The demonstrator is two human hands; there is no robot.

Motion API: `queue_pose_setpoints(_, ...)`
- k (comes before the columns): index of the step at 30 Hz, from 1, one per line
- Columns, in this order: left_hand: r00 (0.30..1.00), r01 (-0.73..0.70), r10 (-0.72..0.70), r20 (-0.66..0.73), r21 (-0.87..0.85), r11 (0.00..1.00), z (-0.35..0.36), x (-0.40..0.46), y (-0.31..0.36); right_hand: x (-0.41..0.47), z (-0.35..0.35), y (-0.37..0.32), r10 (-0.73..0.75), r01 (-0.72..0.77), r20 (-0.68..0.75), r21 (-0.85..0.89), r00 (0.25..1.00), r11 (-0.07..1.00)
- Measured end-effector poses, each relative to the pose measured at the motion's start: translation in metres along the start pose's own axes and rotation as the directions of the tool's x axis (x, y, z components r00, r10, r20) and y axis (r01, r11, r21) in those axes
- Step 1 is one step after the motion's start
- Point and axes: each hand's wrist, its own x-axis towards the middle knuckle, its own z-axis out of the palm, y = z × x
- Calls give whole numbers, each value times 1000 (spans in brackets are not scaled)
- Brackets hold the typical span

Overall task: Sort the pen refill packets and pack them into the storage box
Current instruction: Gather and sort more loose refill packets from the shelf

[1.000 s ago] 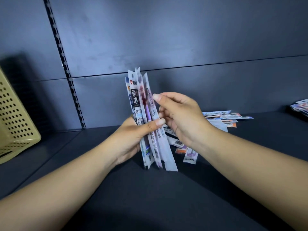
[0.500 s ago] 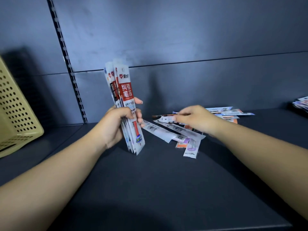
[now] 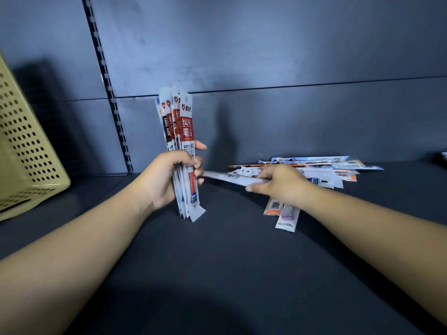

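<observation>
My left hand (image 3: 167, 176) grips an upright bundle of pen refill packets (image 3: 180, 124), white with red labels, its lower ends just above the dark shelf. My right hand (image 3: 280, 181) is closed on a white refill packet (image 3: 225, 176) that points left toward the bundle. Under and behind that hand lies a loose pile of packets (image 3: 333, 169). Two more packets, one orange (image 3: 273, 206) and one purple (image 3: 287, 217), stick out below my right wrist. A perforated beige storage box (image 3: 26, 151) stands tilted at the far left.
The dark shelf (image 3: 217, 262) has a dark back panel with a slotted upright rail (image 3: 108, 93). Another stack of packets (image 3: 443, 157) shows at the right edge.
My right hand let go of the bundle, reached to the pile and took hold of a white packet. My left hand carried the bundle left and turned its red labels toward me.
</observation>
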Motion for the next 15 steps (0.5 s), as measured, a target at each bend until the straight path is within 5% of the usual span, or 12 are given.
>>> queue_pose_setpoints(3,1000,1,-2,-13,-82,997,-2,1,-2,-1,-3,1,53,-6,-113,380,992,925)
queue_pose_setpoints(6,999,2,-7,-38,-145,989,1,1,-1,-3,-9,-5,72,57,-156,693,985,719)
queue_pose_setpoints(10,991,71,-85,-108,-127,989,6,5,-4,-16,-16,-25,42,136,-175,877,984,462)
queue_pose_setpoints(15,983,56,-81,-165,-149,987,12,10,-8,-31,-7,-35,-240,421,-371,550,897,722)
